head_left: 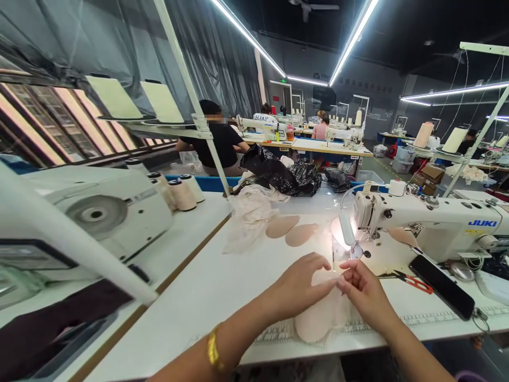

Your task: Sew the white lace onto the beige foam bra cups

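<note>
My left hand and my right hand meet in front of the sewing machine, just short of its lit needle area. Both pinch the upper edge of a pale, sheer piece of fabric. Under or within it shows a rounded beige pad, hanging down toward the table's front edge. Past my left hand, two flat beige oval pads lie on the white table. Red-handled thread snips rest right of my right hand, beside a black phone.
Crumpled pale fabric and black plastic bags lie at the table's back. A second machine and thread cones stand at left, behind a slanting white pole. A co-worker in black sits ahead.
</note>
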### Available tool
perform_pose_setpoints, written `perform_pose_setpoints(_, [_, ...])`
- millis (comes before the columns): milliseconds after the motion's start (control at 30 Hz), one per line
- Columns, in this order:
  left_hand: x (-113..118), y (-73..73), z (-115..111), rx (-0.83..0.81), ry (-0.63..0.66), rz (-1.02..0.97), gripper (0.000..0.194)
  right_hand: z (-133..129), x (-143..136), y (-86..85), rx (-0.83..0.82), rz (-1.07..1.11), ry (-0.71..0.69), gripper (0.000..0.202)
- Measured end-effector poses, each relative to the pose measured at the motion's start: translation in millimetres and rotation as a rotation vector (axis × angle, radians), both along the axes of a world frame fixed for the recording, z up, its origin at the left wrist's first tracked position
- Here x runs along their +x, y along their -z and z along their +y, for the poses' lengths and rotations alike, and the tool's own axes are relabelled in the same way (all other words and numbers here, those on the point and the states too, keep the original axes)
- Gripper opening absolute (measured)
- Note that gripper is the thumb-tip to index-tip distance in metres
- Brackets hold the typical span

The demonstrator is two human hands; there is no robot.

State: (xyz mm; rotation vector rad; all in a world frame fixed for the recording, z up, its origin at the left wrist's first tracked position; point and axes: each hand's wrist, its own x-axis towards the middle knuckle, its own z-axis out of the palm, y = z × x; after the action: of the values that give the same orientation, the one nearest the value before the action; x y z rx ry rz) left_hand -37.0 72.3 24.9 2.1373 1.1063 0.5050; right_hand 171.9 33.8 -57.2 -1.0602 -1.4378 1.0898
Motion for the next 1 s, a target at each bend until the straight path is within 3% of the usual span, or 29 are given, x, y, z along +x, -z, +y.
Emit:
perform_pose_setpoints(67, [1,-5.6,5,-0.05,0.184,-0.033,0.046,-8,1,-3.6,0.06,-0.1,-0.021,0.028])
perform_pose_setpoints(133, [0,-9.7,11,-0.193,0.327,-0.013,0.037,-14,3,-9.6,0.127,-0.193,-0.002,0.026])
perform_pose_setpoints(200, [-2,-11.3,18,-0.254,0.339,0.011,0.022,-17,5,-17.1,0.211,-0.278,0.077,0.024])
perform_pose_setpoints(267, [-5,-10.6,24,-0.126,0.261,-0.002,0.012,-17,4,-25.3,0.316,-0.35,0.185,0.024])
perform_pose_setpoints(333, [-9,-7.9,31,0.139,0.199,-0.027,0.005,-13,1,-32.2,0.418,-0.411,0.262,0.023])
perform_pose_setpoints(433, [-13,0.1,42,0.604,0.226,0.043,0.01,1,0,-34.1,0.551,-0.511,0.297,0.024])
perform_pose_setpoints(500, [-14,8.5,47,0.81,0.287,0.162,0.017,15,6,-27.2,0.662,-0.649,0.285,0.026])
perform_pose_setpoints(633, [-2,28.2,50,0.787,0.466,0.334,0.019,42,30,-4.4,0.865,-1.033,0.086,0.027])
perform_pose_setpoints(733, [16,39.9,54,0.786,0.511,0.314,0.018,52,48,5.3,0.869,-1.179,-0.048,0.025])
perform_pose_setpoints(867, [35,54.7,62,0.789,0.491,0.216,0.02,51,62,4.8,0.792,-1.136,-0.072,0.025])
perform_pose_setpoints(1000, [34,72.0,65,0.861,0.378,0.173,0.023,44,69,-1.4,0.778,-0.979,-0.085,0.033])
